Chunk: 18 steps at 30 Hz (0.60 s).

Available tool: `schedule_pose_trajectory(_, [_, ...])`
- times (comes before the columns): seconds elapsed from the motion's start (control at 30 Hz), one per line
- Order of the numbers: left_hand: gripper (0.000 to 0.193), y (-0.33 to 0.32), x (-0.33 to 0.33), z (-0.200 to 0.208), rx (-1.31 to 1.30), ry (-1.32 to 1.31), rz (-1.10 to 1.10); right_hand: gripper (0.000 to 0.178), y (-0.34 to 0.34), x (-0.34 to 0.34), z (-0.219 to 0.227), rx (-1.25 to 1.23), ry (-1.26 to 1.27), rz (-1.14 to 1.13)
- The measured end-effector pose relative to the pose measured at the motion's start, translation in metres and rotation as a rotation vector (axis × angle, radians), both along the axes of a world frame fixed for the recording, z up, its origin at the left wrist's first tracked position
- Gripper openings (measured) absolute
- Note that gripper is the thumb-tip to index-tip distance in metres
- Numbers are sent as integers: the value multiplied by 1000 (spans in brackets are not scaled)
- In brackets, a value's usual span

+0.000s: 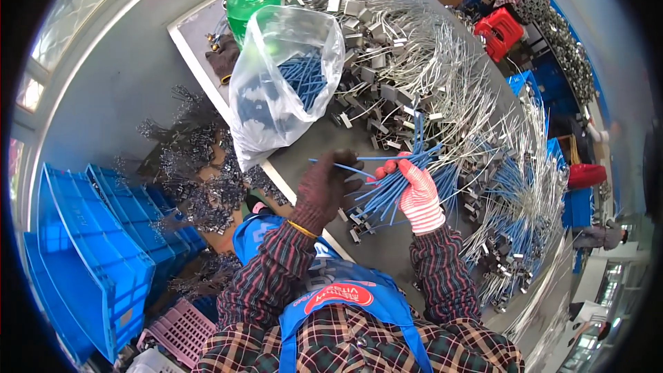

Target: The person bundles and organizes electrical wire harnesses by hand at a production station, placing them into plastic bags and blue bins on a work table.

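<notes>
My right hand point(418, 197), in a white and red striped glove with red fingertips, grips a loose bundle of thin blue tubes point(387, 199) that fan out below and to the left. My left hand point(327, 185), in a dark brown glove, is closed at the left ends of one or two of these tubes; its exact grip is partly hidden. Just beyond it stands an open clear plastic bag point(257, 114) holding more blue tubes point(305, 77). Around my right hand lie pale wires point(449, 62) and small metal blocks point(387, 93), piled on the grey table point(297, 169).
Behind the bag stands a green bottle point(254, 1) with a dark cloth point(222, 59) beside it. Blue crates point(97, 262), a pink basket point(183, 331) and heaps of dark parts point(200, 179) are at the left. Far right, a red stool point(498, 33) and other people.
</notes>
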<state>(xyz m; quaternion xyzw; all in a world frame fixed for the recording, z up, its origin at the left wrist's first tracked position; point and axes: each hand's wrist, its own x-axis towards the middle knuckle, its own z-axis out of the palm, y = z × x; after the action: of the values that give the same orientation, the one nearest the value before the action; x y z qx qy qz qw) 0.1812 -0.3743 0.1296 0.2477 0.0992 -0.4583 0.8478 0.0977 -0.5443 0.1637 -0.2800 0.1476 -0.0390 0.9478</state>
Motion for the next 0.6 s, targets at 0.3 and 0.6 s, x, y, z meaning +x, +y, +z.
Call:
schedule_pose_trajectory(0.3, [39,0,6,10,485,-1098,-271,23,-4,-9,-22,-151,255,125])
schedule_pose_trajectory(0.6, [34,-19,2,-11,731,-1797,-223,25,8,-6,-27,-151,291,134])
